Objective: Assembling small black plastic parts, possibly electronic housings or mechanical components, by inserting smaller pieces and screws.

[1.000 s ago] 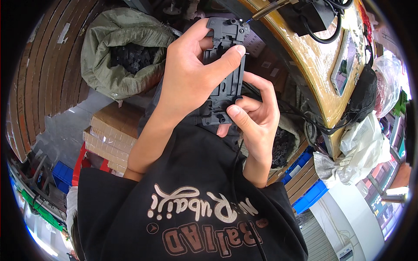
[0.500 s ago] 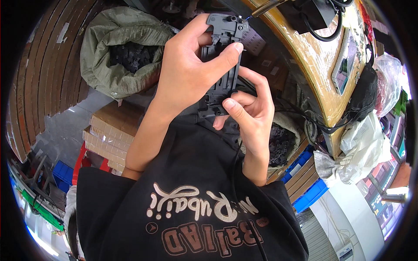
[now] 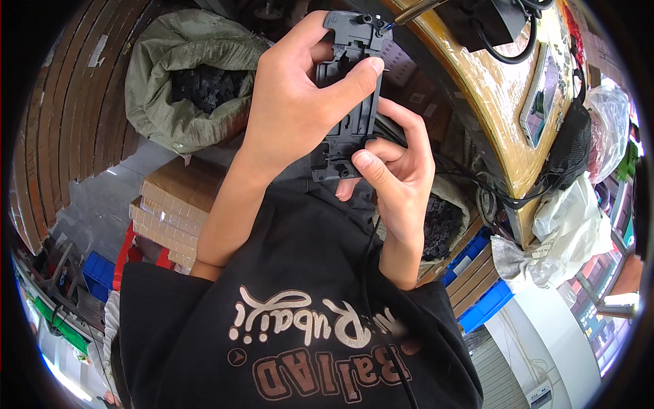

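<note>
A long black plastic part (image 3: 347, 102) with slots and ribs is held upright in front of my chest. My left hand (image 3: 293, 102) wraps around its upper half, thumb across the front. My right hand (image 3: 395, 170) grips its lower end, thumb pressed on the bottom edge. A metal tool tip (image 3: 409, 12) touches the part's top right corner.
An open green sack (image 3: 177, 88) of black parts lies at the upper left. Stacked cardboard boxes (image 3: 174, 204) sit below it. A wooden workbench (image 3: 504, 102) with a black device and cables curves along the right. Blue crates (image 3: 477, 300) stand under it, white plastic bags (image 3: 565, 232) beside.
Both hands have lifted the black part a little higher and farther from my chest. The right thumb has shifted on its lower end.
</note>
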Available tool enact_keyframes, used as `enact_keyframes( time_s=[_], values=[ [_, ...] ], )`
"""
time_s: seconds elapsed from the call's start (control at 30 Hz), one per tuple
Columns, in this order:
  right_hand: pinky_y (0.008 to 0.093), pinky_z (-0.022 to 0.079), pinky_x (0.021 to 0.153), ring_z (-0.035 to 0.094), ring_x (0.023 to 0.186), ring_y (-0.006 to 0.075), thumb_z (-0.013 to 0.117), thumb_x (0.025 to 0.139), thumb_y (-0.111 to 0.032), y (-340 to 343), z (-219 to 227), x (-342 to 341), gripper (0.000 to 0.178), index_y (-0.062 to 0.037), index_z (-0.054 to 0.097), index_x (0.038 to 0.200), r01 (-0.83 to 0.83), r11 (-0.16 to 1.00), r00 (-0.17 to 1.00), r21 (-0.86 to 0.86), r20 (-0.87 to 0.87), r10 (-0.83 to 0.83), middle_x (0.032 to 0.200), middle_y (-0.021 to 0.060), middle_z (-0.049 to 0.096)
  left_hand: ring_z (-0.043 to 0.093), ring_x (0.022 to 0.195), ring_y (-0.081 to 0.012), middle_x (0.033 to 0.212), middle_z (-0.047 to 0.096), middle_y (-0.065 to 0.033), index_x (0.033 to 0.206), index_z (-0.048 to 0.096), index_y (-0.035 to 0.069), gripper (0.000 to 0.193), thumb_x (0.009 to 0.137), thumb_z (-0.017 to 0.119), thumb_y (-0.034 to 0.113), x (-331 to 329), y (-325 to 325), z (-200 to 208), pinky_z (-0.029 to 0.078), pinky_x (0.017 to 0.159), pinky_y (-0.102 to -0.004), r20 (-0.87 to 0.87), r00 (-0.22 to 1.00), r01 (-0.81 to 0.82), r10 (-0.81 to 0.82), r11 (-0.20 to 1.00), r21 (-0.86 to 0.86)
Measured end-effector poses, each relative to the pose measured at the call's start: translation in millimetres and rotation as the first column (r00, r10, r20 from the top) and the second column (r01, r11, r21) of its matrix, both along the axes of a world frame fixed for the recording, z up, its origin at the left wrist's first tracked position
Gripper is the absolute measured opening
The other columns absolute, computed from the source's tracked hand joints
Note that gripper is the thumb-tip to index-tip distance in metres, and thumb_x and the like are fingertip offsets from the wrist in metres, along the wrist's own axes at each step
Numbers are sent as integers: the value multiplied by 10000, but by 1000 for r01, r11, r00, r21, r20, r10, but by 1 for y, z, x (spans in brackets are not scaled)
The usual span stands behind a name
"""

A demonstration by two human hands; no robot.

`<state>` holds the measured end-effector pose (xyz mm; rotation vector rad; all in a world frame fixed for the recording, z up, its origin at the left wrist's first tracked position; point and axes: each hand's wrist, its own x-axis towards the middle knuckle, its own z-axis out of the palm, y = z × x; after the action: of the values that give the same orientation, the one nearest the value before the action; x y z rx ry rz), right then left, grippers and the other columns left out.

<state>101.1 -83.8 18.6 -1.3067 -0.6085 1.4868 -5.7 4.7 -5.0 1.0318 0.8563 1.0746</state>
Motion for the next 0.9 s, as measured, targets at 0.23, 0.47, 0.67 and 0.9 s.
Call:
enact_keyframes(
  time_s=[0.23,0.47,0.67,0.9],
  values=[
    [233,449,488,564,511,153,571,760,45,1,0,0,466,34,340,1164,4,1000,1000,7,2,-4,646,103,574,509,639,-32,741,573,-27,938,523,-13,195,758,587,22,-1,1,-2,415,541,-162,-15,1000,26,-25,998,48],
    [233,471,492,576,543,149,550,790,-1,-9,-17,9,407,46,352,1143,-84,988,995,-126,44,90,658,104,572,506,699,-49,798,562,-15,995,501,-1,257,766,601,64,1,-10,-29,421,595,-191,-192,971,160,-146,985,64],
    [231,476,537,586,584,133,524,800,0,-78,-72,62,265,12,410,1039,185,961,812,-207,582,-31,706,102,585,526,833,-138,1027,544,-99,1144,449,30,433,789,586,238,13,-29,-62,437,684,-252,-478,789,431,-385,902,-16],
    [241,462,588,577,638,138,480,845,-28,-218,-128,126,238,21,347,1036,683,688,256,247,800,-542,819,104,533,495,842,-110,922,553,-52,1045,529,23,264,828,535,174,-13,-34,-110,395,742,-222,-602,738,293,-306,948,-123]
  ],
)
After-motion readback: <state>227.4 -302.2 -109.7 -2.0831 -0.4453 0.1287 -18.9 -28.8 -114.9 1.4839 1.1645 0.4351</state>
